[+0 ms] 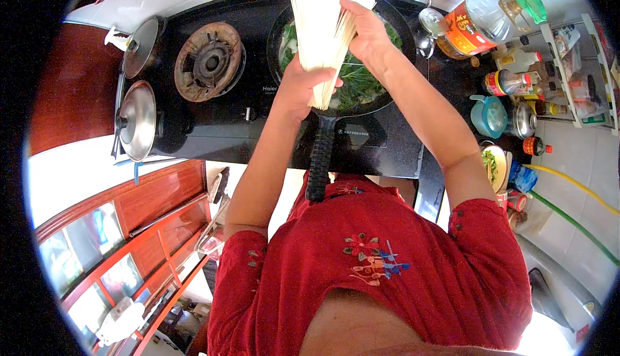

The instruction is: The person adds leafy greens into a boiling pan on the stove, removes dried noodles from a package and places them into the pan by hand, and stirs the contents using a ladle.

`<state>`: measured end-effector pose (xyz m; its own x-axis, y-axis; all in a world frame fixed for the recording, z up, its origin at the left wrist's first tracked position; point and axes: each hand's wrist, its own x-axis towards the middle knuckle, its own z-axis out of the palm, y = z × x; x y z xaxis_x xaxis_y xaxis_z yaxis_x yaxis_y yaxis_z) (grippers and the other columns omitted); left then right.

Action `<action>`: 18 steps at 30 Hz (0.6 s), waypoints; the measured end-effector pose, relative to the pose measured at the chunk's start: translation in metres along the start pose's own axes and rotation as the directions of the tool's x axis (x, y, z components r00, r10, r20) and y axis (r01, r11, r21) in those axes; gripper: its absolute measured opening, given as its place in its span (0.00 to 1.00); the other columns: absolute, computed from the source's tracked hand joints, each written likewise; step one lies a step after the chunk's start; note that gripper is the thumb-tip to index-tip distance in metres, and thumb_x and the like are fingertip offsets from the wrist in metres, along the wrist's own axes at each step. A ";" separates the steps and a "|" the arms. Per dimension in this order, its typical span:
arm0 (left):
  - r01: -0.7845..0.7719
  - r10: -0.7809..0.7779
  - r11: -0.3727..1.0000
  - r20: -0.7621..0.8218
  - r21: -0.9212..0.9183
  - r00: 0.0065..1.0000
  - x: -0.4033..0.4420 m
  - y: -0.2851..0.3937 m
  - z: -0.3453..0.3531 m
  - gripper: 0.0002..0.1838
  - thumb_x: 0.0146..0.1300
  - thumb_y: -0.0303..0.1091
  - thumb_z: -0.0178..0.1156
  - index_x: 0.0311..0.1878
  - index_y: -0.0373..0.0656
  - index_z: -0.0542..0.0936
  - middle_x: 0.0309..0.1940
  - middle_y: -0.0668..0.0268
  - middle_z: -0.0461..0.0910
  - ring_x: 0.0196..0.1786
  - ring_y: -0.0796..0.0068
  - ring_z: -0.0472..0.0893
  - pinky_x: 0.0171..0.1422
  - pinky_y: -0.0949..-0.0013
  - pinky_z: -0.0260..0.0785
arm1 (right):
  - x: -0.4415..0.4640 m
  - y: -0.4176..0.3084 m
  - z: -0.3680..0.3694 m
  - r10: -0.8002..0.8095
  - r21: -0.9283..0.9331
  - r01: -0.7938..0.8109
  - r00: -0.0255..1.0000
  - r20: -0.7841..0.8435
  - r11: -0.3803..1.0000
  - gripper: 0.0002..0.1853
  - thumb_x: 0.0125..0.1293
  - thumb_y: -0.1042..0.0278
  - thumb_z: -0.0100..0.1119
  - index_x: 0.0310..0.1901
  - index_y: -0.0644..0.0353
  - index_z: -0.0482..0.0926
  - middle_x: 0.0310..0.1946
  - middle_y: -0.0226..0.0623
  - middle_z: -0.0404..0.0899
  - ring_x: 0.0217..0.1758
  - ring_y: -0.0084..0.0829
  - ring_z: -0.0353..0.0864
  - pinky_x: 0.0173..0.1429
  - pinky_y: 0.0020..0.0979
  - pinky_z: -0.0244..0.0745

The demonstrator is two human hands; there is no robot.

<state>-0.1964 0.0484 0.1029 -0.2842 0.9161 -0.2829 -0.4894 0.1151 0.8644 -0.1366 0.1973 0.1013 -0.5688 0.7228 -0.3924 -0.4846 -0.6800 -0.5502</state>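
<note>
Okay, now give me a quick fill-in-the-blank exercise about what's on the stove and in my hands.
Your left hand grips the pale bundle nearer your body than your ____ hand does.
The leaves in the pan are coloured ____.
The pan's handle is coloured ____.
The uncovered burner is on your ____ side of the pan.

Missing words: right; green; black; left.

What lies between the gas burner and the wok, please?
Between the burner and the wok, the head view shows only black cooktop, with pale Haier lettering close to the wok.
</note>
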 end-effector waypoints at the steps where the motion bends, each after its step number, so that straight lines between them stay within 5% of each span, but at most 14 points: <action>1: 0.003 -0.003 1.000 -0.002 -0.003 1.000 0.000 0.000 0.000 0.25 0.46 0.22 0.60 0.51 0.34 0.67 0.36 0.60 0.76 0.28 0.67 0.79 0.30 0.70 0.73 | 0.003 -0.001 -0.004 -0.012 -0.037 0.011 1.000 -0.019 0.999 0.10 0.62 0.67 0.53 0.40 0.64 0.74 0.34 0.38 0.77 0.36 0.33 0.77 0.45 0.35 0.76; 9: -0.007 0.008 0.997 0.015 -0.074 1.000 0.000 0.003 -0.003 0.27 0.47 0.22 0.60 0.54 0.33 0.66 0.41 0.55 0.77 0.32 0.63 0.81 0.32 0.69 0.75 | -0.007 -0.015 0.005 0.023 0.016 -0.020 0.988 -0.152 1.000 0.10 0.65 0.64 0.51 0.26 0.57 0.68 0.19 0.26 0.66 0.22 0.22 0.67 0.27 0.26 0.70; 12: -0.001 0.003 0.999 0.033 -0.054 0.999 -0.001 0.005 -0.001 0.27 0.47 0.22 0.59 0.55 0.33 0.66 0.41 0.54 0.76 0.32 0.62 0.81 0.33 0.68 0.76 | 0.003 -0.015 -0.006 0.037 0.031 -0.038 0.999 0.033 0.999 0.15 0.65 0.60 0.52 0.23 0.52 0.63 0.16 0.21 0.60 0.18 0.17 0.61 0.22 0.21 0.64; 18: 0.001 0.010 0.990 0.084 -0.138 0.996 -0.006 0.005 0.006 0.27 0.47 0.22 0.58 0.55 0.32 0.66 0.42 0.54 0.76 0.38 0.60 0.81 0.37 0.66 0.77 | -0.004 -0.018 -0.001 0.016 0.034 -0.018 0.998 0.066 0.999 0.16 0.68 0.55 0.48 0.24 0.51 0.63 0.12 0.17 0.54 0.14 0.14 0.54 0.18 0.16 0.57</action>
<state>-0.1923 0.0456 0.1116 -0.2190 0.9462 -0.2382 -0.5989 0.0623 0.7984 -0.1245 0.2063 0.1118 -0.6189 0.7023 -0.3519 -0.4963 -0.6968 -0.5179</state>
